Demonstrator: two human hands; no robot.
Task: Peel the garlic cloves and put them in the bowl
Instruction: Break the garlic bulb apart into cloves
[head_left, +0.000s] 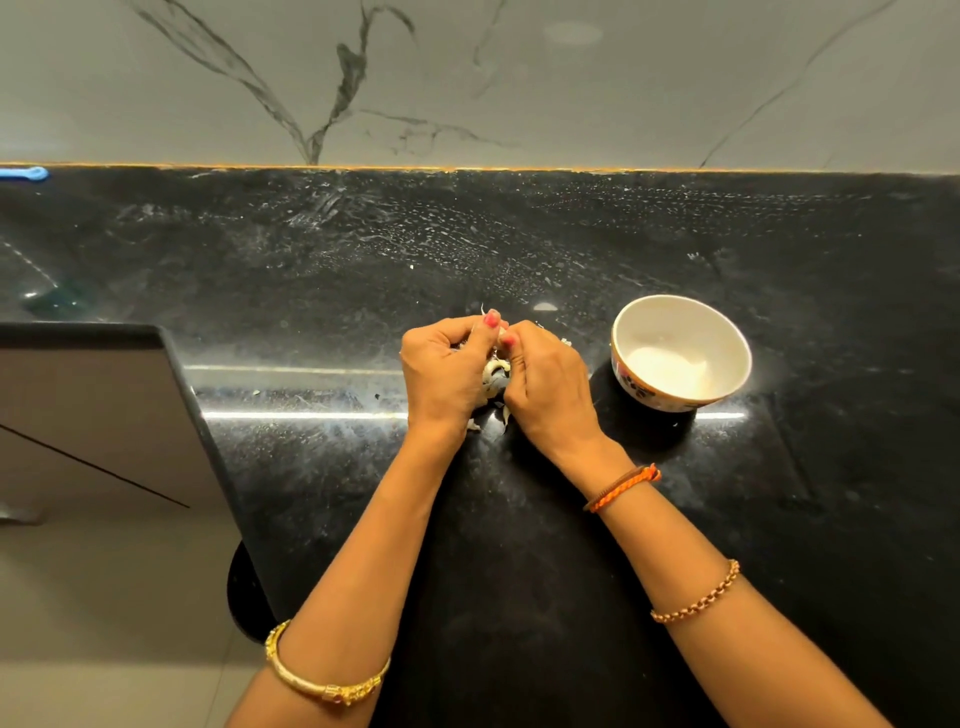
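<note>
Both forearms reached forward over the black speckled stone counter (675, 571), a gold bangle (322, 680) on the left, a gold chain bracelet (696, 597) and an orange braided thread band (623, 488) on the right. Beyond the wrists, the left hand (447, 374) and right hand (550, 389) met knuckle to knuckle, backs up. Fingers of both were curled in and pinching a pale papery garlic bulb (496, 374), held between them just above the counter; the left thumb pointed away, its pink nail beside the right hand's nail. How much skin clung to the clove being worked could not be told, since the hands hid most of it.

Judging by this grip, the likeliest slip was a clove popping free as the skin gave way and skidding across the slick stone, perhaps over the near-left edge. Loose white skin flakes (475, 425) already lay under the hands and could travel with a clove into the bowl. A hard pull might also crush the clove rather than strip it.

Just to the right and slightly farther stood the round white ceramic bowl with a flowered outside (631, 382), apparently holding no cloves. Farthest was the grey veined marble wall (467, 78)
</note>
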